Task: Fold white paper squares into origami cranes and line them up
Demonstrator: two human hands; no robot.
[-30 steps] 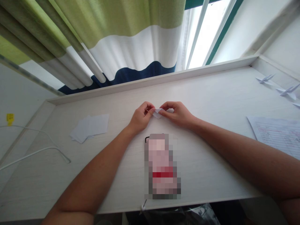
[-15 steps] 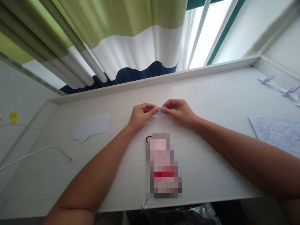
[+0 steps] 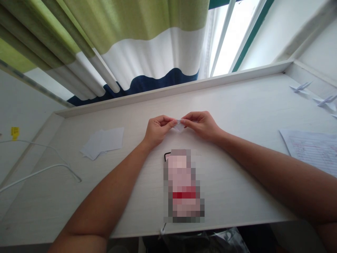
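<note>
Your left hand (image 3: 159, 130) and your right hand (image 3: 202, 125) were each closed in a fingertip pinch on a small folded piece of white paper (image 3: 179, 126), gripping it from opposite sides. That piece sat between the hands, above the middle of a white wood-grain desk (image 3: 237, 189); you could not be certain from this view whether it touched the surface. The two-sided pinch appeared to hold the folds steady and in your line of sight. A loose stack of white paper squares (image 3: 102, 143) lay to the left, apparently placed as a supply within reach. Folded paper cranes (image 3: 300, 87) were set at the far right corner, seemingly kept away from the working area. A lined, printed sheet (image 3: 313, 151) lay to the right. A pixelated object (image 3: 181, 186) lay near you, between your forearms, too blurred to identify. A white cable (image 3: 39, 172) lay at the left.
</note>
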